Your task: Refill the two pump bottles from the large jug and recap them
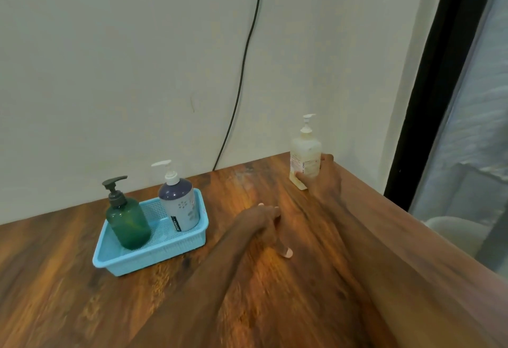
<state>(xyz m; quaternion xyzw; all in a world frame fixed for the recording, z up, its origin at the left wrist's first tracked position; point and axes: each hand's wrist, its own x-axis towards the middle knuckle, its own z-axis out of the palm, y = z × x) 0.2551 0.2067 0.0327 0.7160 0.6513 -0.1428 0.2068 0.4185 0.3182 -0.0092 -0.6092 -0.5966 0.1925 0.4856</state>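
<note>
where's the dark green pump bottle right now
The dark green plastic pump bottle stands at the left end of the light blue basket, beside the grey-and-purple pump bottle.

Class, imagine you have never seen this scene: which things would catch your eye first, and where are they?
The bright blue basket on the left of the wooden table stands out, holding a green pump bottle and a grey one with a dark top. Near the back right corner, the right hand grips a pale cream pump bottle. The left hand rests empty on the table between them.
</note>
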